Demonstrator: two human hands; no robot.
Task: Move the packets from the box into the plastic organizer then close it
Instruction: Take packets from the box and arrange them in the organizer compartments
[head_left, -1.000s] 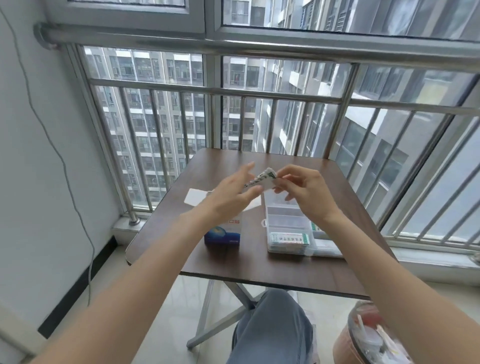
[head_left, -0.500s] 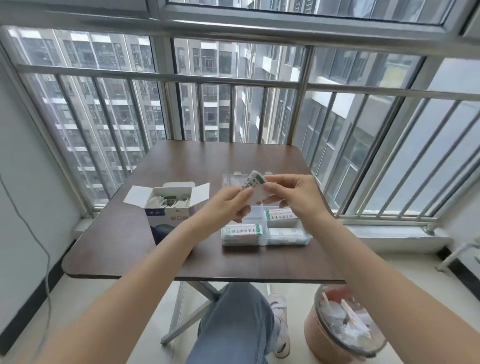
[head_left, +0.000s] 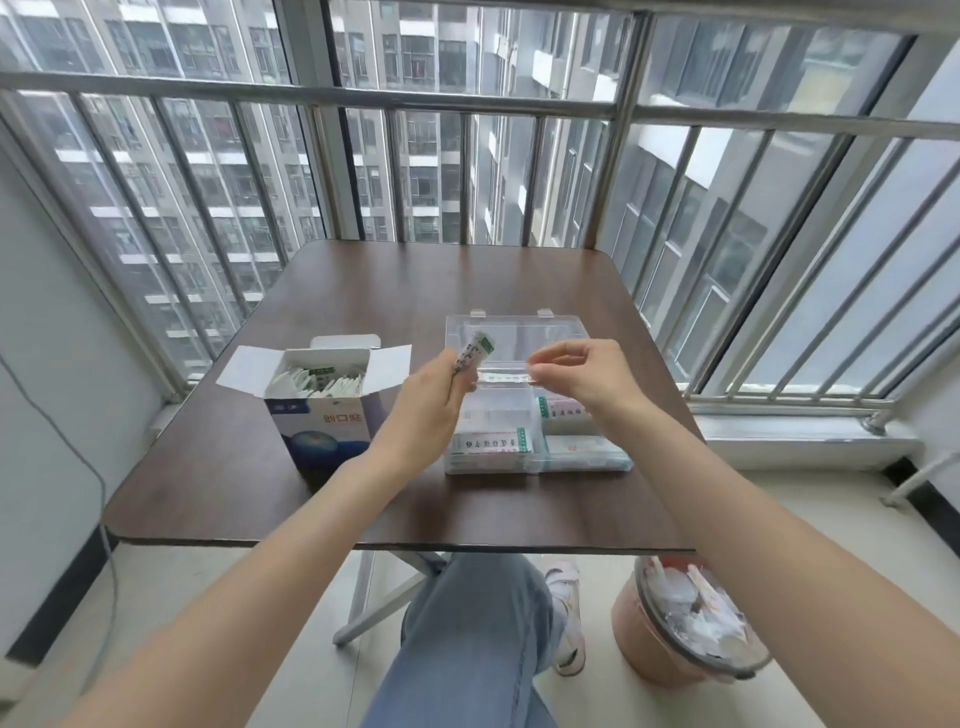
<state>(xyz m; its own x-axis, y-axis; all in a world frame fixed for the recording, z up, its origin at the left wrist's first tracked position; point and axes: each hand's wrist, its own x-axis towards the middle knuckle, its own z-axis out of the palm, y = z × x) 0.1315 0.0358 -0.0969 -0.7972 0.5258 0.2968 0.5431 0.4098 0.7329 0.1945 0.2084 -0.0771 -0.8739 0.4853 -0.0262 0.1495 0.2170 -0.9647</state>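
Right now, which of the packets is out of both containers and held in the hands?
The green-and-white packet pinched in the left hand, raised above the plastic organizer; the rest sit in the box or organizer compartments.

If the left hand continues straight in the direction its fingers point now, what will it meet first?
Probably the clear plastic organizer's open lid. The left hand, pinching a small white packet with green print, points away and rightwards, above the organizer. Depth is unclear, so it may pass over the lid.

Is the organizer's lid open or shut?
Open: the organizer's clear lid lies flat behind it, packets exposed.
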